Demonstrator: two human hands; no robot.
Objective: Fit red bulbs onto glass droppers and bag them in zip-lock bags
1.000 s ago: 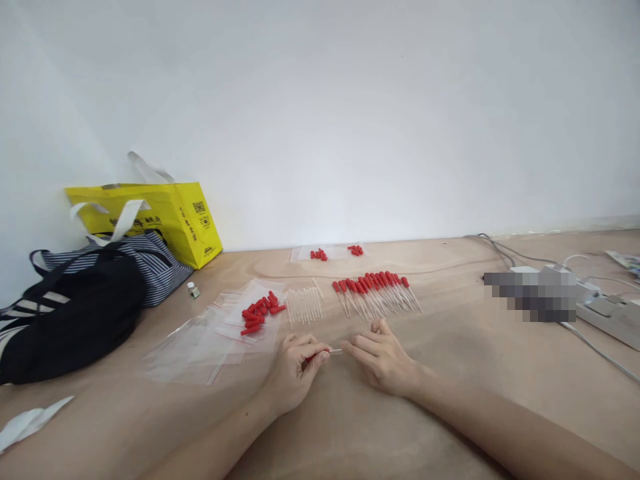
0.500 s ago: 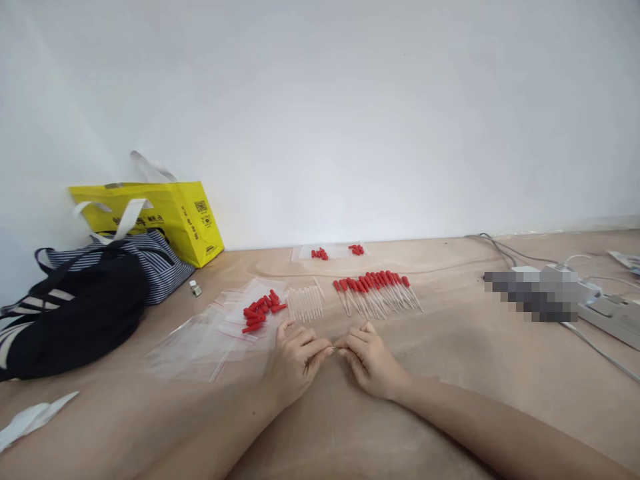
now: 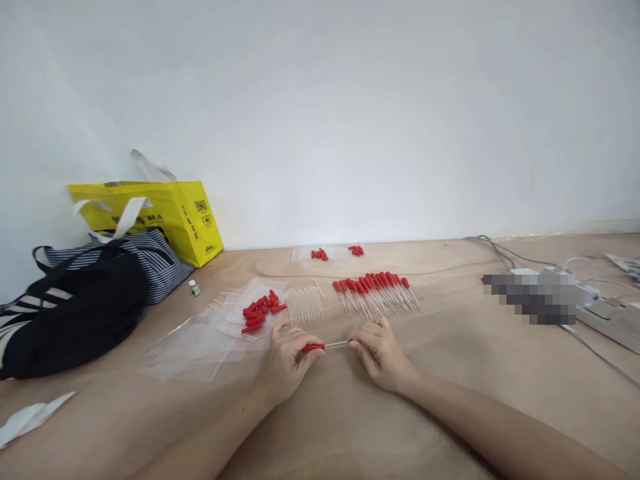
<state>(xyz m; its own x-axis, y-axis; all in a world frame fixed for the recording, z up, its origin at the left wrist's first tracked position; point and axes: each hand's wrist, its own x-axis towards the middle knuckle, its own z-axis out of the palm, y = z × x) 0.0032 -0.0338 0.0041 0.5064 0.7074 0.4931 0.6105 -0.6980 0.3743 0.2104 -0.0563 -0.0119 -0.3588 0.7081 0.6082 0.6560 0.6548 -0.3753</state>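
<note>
Between finger and thumb, my left hand (image 3: 293, 357) pinches a red rubber dropper bulb (image 3: 313, 348). A thin clear dropper tube (image 3: 336, 345) runs from the bulb's end to my right hand (image 3: 377, 352), whose closed fingertips grip its far end. It lies nearly level just above the table. Beyond my left hand, a pile of loose red bulbs (image 3: 260, 309) rests on clear zip bags (image 3: 200, 343). Loose clear tubes (image 3: 305, 305) lie side by side next to it. Past my right hand is a row of droppers (image 3: 377, 293), tubes with red bulbs fitted on.
At the back, a clear bag (image 3: 340, 252) holds red bulbs and tubes. A yellow bag (image 3: 185, 223), a striped and black bag (image 3: 100, 300), a small bottle (image 3: 195, 288) and white paper (image 3: 33, 420) are at left. A power strip (image 3: 613, 317) and cables lie right.
My hands have moved apart, the right one rightward and the left one slightly left. The red bulb and the tube between them now show; they were hidden by the fingers before.
</note>
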